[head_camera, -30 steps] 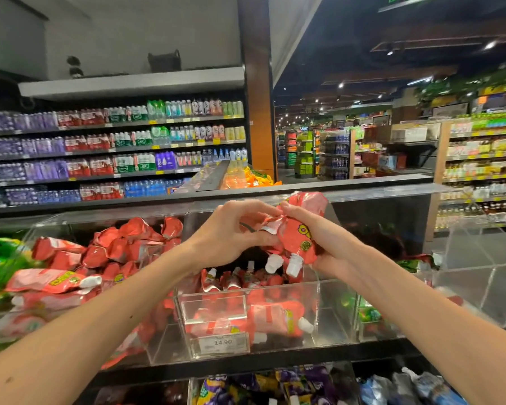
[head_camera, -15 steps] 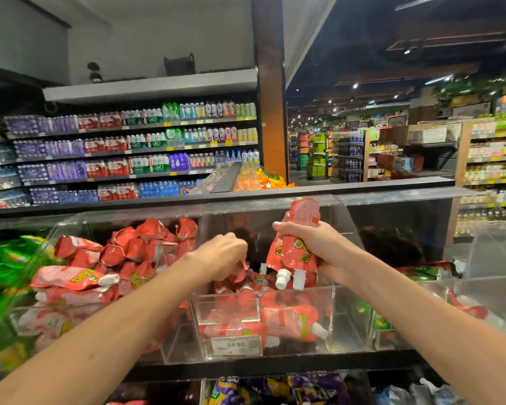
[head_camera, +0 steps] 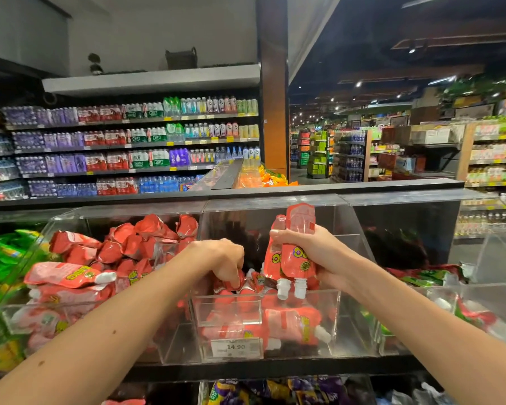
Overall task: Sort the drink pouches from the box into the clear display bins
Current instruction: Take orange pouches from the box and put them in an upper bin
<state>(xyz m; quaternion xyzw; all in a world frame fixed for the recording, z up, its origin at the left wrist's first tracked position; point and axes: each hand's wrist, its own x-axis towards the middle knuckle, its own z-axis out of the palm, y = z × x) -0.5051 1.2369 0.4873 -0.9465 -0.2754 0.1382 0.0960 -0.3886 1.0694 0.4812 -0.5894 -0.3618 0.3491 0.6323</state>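
Two red pouches (head_camera: 293, 260) held over the middle clear bin (head_camera: 332, 320), supermarket aisle.
Price tag (head_camera: 235, 347) on the bin front reads "14.90". Right hand (head_camera: 314, 252) grasps both glossy pouches, white spouts pointing down. Left hand (head_camera: 219, 258) reaches into the bin, fingers curled among the stock (head_camera: 289, 325) lying there; whether they grasp cannot be told. Left bin (head_camera: 70, 217) is heaped with like pouches. Beyond, shelves (head_camera: 135, 141) carry bottled drinks under a dark, spotlit ceiling.

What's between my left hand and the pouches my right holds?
Head view: red pouch tops in the middle bin sit between left hand and held pouches.
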